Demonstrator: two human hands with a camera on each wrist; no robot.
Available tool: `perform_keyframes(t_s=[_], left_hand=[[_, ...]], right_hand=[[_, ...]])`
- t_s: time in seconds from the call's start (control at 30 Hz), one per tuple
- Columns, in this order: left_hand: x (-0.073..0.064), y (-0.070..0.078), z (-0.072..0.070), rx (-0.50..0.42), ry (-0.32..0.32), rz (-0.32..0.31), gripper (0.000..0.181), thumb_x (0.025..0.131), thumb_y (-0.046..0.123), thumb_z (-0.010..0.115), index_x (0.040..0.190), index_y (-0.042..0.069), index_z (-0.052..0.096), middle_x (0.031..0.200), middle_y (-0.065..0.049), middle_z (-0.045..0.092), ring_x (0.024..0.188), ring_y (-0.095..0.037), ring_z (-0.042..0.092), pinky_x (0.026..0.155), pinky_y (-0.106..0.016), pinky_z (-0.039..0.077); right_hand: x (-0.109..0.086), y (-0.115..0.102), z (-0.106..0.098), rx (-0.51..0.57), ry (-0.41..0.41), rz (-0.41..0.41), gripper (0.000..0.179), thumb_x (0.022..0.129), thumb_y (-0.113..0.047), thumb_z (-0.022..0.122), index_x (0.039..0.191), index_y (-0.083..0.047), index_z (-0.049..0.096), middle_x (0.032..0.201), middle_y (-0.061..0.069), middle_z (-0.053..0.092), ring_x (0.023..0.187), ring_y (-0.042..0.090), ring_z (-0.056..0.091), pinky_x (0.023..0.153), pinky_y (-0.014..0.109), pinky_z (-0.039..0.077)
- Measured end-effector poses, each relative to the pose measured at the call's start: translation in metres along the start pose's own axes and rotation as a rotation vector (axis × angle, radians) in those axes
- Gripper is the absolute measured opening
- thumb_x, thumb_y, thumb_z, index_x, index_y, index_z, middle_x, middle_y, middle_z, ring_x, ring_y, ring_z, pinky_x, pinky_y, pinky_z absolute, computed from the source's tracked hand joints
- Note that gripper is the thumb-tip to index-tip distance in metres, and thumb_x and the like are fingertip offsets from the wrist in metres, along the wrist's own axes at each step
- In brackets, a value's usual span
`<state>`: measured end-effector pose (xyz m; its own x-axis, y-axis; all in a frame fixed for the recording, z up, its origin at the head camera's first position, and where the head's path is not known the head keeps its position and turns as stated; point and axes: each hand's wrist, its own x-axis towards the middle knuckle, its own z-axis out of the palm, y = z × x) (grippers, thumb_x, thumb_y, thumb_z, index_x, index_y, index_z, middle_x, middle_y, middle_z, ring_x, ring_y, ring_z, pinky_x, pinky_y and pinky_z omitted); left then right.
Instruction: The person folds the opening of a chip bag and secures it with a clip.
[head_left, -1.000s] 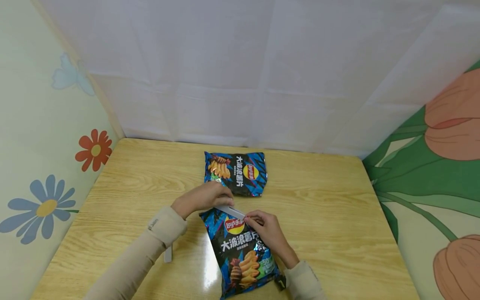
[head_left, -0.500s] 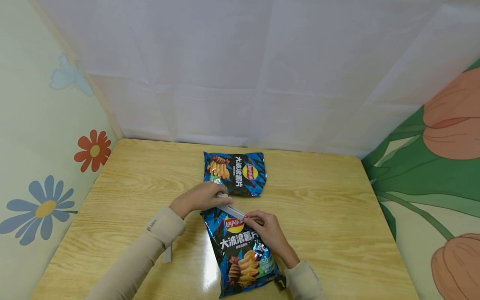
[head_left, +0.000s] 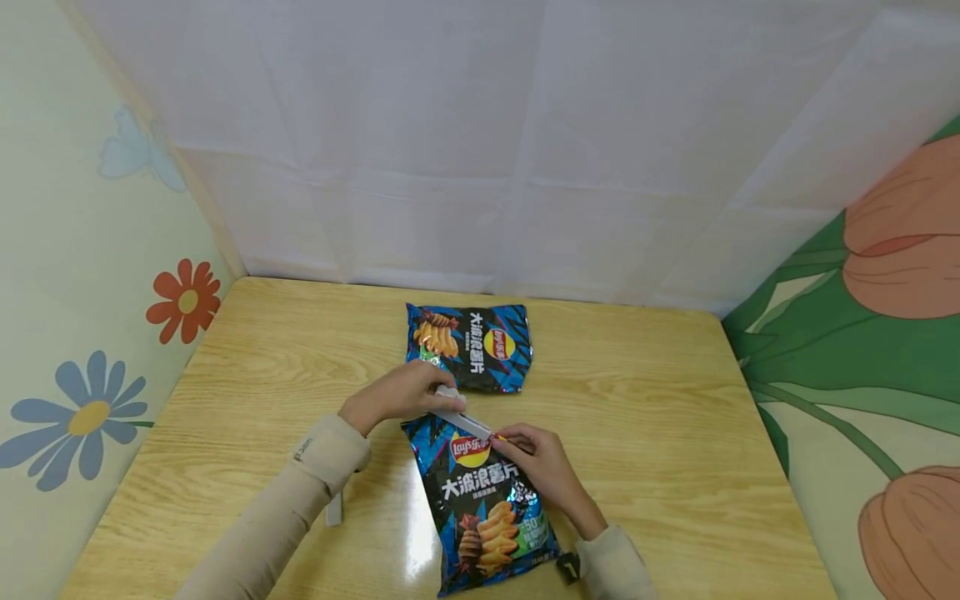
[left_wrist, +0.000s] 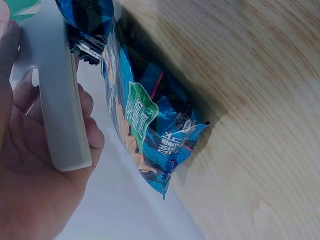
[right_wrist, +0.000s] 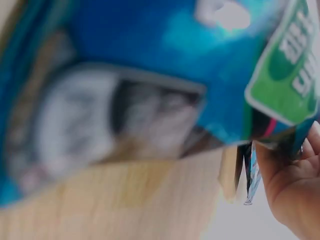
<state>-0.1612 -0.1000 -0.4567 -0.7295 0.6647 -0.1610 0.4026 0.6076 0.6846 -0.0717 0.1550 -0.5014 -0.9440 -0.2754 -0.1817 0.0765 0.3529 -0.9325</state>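
Note:
In the head view, a blue-black Lay's chip bag lies front-up near the table's front. A long white bag clip runs along its top edge. My left hand holds the clip's far left end; the left wrist view shows the clip between thumb and fingers. My right hand pinches the bag's top right corner by the clip's other end. That fingertip contact is hidden in the right wrist view, where the bag fills much of the picture. Whether the clip is fastened cannot be seen.
A second chip bag lies sideways behind, close to the left hand. Another white bar, partly covered by the left sleeve, rests on the wooden table. A white cloth backdrop rises at the table's back edge.
My right hand has shifted slightly to the right, along with the clip's near end, and a bit of red bag corner now shows at its fingertips. The left hand stays nearly still.

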Motion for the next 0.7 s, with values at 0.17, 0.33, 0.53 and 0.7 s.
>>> perform_keyframes(t_s=[0.17, 0.33, 0.53, 0.7], left_hand=[[-0.001, 0.002, -0.001, -0.014, 0.004, -0.005, 0.022, 0.095, 0.043, 0.064, 0.087, 0.024, 0.072, 0.072, 0.01, 0.063, 0.059, -0.007, 0.049, 0.06, -0.024, 0.04], [-0.001, 0.002, -0.002, -0.032, -0.002, -0.01, 0.023, 0.095, 0.044, 0.064, 0.087, 0.024, 0.072, 0.07, 0.009, 0.062, 0.058, -0.007, 0.045, 0.058, -0.024, 0.038], [-0.001, -0.001, -0.002, -0.052, -0.013, 0.002, 0.025, 0.095, 0.045, 0.064, 0.087, 0.022, 0.072, 0.068, 0.007, 0.06, 0.056, -0.007, 0.041, 0.057, -0.023, 0.036], [0.0, -0.002, -0.003, -0.068, -0.027, 0.009, 0.025, 0.095, 0.044, 0.064, 0.088, 0.021, 0.071, 0.069, 0.006, 0.06, 0.056, -0.007, 0.04, 0.058, -0.023, 0.035]], right_hand=[[-0.005, 0.006, -0.003, -0.05, 0.029, 0.024, 0.023, 0.093, -0.018, 0.07, 0.109, -0.002, 0.072, 0.105, 0.015, 0.074, 0.091, 0.011, 0.071, 0.08, 0.02, 0.054], [-0.008, 0.019, -0.006, -0.081, 0.051, 0.042, 0.026, 0.092, -0.023, 0.071, 0.11, -0.004, 0.073, 0.105, 0.012, 0.075, 0.093, 0.012, 0.071, 0.08, 0.021, 0.054], [-0.014, 0.021, -0.011, -0.052, 0.017, 0.085, 0.032, 0.094, -0.026, 0.069, 0.113, -0.002, 0.071, 0.108, 0.016, 0.074, 0.092, 0.015, 0.072, 0.077, 0.022, 0.056], [-0.019, 0.025, -0.016, -0.029, -0.007, 0.124, 0.036, 0.095, -0.026, 0.068, 0.114, 0.004, 0.068, 0.106, 0.02, 0.073, 0.091, 0.021, 0.073, 0.075, 0.026, 0.058]])
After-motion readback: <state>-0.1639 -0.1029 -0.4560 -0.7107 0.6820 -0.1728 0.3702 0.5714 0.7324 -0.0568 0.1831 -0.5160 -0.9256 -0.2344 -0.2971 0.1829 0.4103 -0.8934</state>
